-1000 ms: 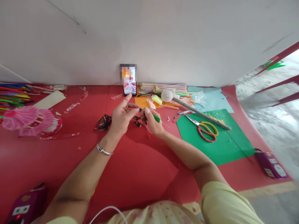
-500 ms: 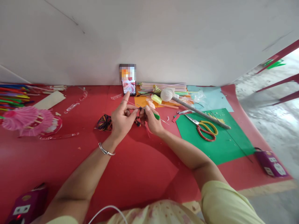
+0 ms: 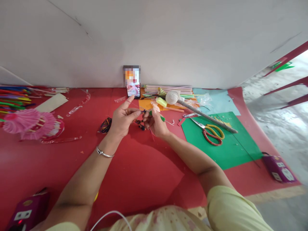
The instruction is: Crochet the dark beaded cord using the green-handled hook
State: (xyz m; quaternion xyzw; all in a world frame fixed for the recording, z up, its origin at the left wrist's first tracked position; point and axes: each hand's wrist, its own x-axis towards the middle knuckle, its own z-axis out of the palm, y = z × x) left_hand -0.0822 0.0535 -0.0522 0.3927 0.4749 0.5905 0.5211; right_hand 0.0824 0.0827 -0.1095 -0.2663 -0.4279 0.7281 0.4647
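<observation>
Pale wall [image 3: 168,38] rises behind a red tabletop [image 3: 134,179], and a phone [image 3: 133,90] stands upright where the two meet. Just below the phone, slightly right, a dark bit of yarn [image 3: 144,111] sits between both hands. The left hand [image 3: 122,120], below and left of the phone, has thumb and fingertips together on the yarn, its forefinger raised with a thin strand over it. The right hand [image 3: 157,124], below and right of the phone, has its grip clamped round a green-handled tool [image 3: 163,118]; the tip shape is too small to tell.

To do this well, I would pinch close to the loop, hold even tension over that forefinger, and turn the tool gently so the strand neither splits nor slips. Leaving slack from the ball [image 3: 105,125], lower left of the phone, should prevent tugging.

As for writing, the phone's lower screen carries tiny unreadable lines, its upper part blurred into blocks. Far right and lower than the phone, a purple box [image 3: 279,168] shows pale marks, no legible brand.
</observation>
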